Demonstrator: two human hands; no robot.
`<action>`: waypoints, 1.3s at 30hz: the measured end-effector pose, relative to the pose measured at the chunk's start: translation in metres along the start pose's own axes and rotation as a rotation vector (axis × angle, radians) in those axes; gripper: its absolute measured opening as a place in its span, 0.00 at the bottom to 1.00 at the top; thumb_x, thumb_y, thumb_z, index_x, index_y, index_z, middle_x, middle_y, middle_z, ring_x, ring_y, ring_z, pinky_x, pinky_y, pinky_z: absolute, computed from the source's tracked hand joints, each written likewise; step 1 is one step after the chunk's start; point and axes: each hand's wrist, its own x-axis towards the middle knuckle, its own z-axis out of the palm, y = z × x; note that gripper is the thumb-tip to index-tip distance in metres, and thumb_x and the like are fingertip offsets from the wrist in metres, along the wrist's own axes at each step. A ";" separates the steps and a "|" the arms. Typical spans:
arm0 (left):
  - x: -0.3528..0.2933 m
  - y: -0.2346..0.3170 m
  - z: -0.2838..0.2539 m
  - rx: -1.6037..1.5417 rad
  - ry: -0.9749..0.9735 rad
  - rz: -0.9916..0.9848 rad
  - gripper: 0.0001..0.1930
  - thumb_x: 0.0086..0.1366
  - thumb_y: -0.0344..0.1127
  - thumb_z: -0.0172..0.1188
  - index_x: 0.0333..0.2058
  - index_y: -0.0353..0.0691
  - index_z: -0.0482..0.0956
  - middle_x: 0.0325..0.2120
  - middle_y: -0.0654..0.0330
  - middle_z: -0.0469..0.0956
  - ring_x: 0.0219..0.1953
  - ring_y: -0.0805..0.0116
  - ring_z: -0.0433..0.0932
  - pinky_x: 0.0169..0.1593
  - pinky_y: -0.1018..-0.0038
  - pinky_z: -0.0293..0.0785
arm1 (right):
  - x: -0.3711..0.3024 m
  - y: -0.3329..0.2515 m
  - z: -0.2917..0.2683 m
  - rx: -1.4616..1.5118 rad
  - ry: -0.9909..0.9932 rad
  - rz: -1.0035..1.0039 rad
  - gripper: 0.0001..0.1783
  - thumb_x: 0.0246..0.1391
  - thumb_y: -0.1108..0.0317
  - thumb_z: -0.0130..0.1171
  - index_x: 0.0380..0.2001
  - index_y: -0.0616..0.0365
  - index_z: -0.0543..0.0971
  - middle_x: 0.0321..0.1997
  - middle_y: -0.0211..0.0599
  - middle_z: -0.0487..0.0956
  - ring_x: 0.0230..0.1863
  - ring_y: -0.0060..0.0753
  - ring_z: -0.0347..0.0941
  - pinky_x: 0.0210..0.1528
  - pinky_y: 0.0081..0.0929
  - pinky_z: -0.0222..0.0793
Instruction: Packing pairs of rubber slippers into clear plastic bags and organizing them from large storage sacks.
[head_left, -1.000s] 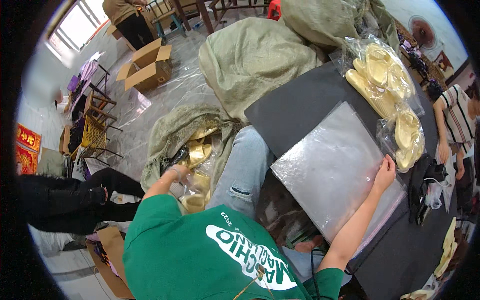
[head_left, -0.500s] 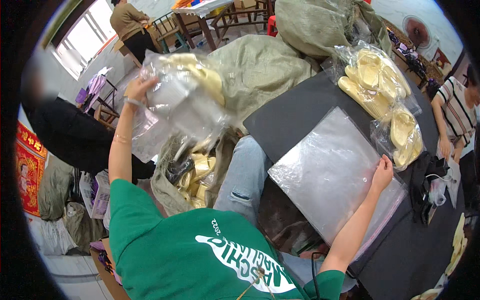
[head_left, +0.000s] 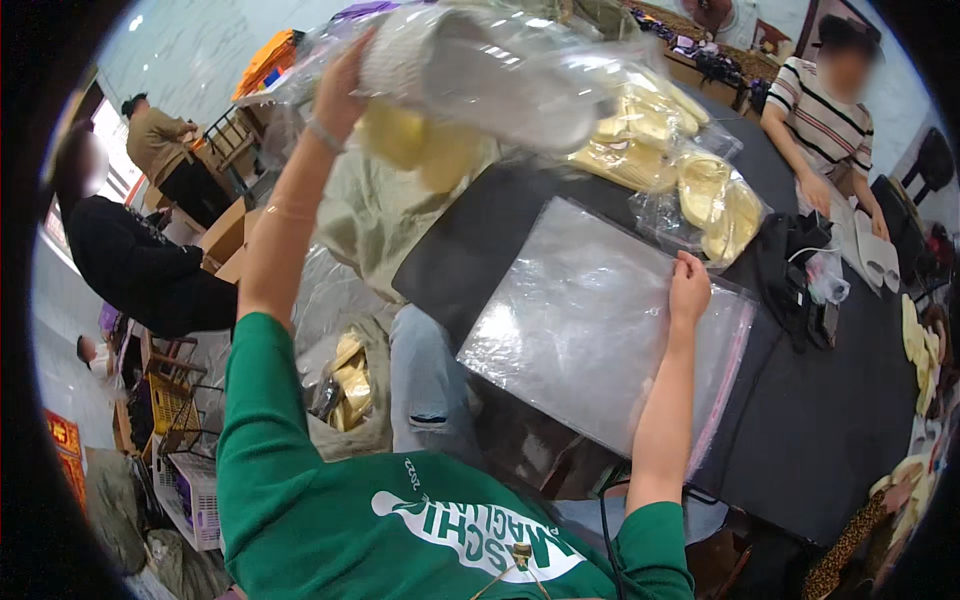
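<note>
My left hand (head_left: 345,88) is raised at the upper left, closed on a clear plastic bag of slippers. In that bag a pale slipper sole (head_left: 510,95) and a blurred yellow part (head_left: 420,150) show. Over the black table, my right hand (head_left: 690,288) has its fingers curled on the far edge of flat clear plastic bags (head_left: 570,310). Just beyond it, other bagged yellow slippers (head_left: 715,200) lie in a heap, partly behind the raised bag.
An open sack (head_left: 350,385) with yellow slippers stands beside my leg. Black devices and cables (head_left: 800,270) lie on the black table (head_left: 800,420). One person (head_left: 825,120) sits across at the right; others (head_left: 140,245) stand at the left.
My left hand has swung the bagged slippers up and to the right, toward the bagged heap. My right hand still lies at the edge of the flat bags. The view has turned right.
</note>
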 end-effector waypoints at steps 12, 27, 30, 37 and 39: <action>0.146 0.045 0.241 -1.182 0.488 -0.279 0.28 0.58 0.43 0.58 0.54 0.36 0.67 0.49 0.52 0.73 0.49 0.63 0.71 0.53 0.68 0.66 | -0.006 -0.023 -0.009 -0.028 -0.038 0.076 0.12 0.54 0.66 0.53 0.39 0.52 0.81 0.38 0.39 0.81 0.39 0.38 0.77 0.43 0.31 0.70; 0.033 0.036 0.372 -0.355 -0.411 -1.097 0.34 0.59 0.59 0.54 0.47 0.27 0.74 0.44 0.49 0.76 0.45 0.60 0.74 0.51 0.69 0.67 | -0.008 -0.042 -0.015 -0.131 -0.090 0.200 0.11 0.52 0.63 0.53 0.36 0.49 0.82 0.37 0.42 0.81 0.39 0.46 0.77 0.40 0.38 0.70; -0.004 0.048 0.343 -0.662 -0.355 -1.095 0.37 0.60 0.60 0.54 0.53 0.27 0.69 0.51 0.49 0.72 0.52 0.62 0.69 0.54 0.70 0.64 | -0.011 -0.040 -0.009 -0.067 -0.047 0.073 0.12 0.52 0.63 0.53 0.37 0.50 0.82 0.38 0.42 0.81 0.40 0.46 0.76 0.42 0.37 0.70; -0.104 0.149 0.198 -0.557 -0.497 -0.512 0.21 0.64 0.43 0.56 0.52 0.38 0.73 0.51 0.53 0.74 0.55 0.59 0.70 0.58 0.69 0.64 | -0.005 -0.009 -0.014 -0.032 -0.044 0.017 0.14 0.53 0.61 0.53 0.40 0.54 0.81 0.38 0.43 0.81 0.39 0.42 0.77 0.42 0.33 0.70; -0.140 0.154 0.132 -0.291 -0.132 -0.465 0.18 0.62 0.38 0.57 0.49 0.39 0.74 0.50 0.54 0.74 0.54 0.59 0.71 0.57 0.68 0.64 | -0.001 -0.002 -0.005 -0.021 -0.056 0.001 0.15 0.54 0.61 0.53 0.39 0.58 0.80 0.38 0.41 0.81 0.37 0.40 0.77 0.41 0.32 0.70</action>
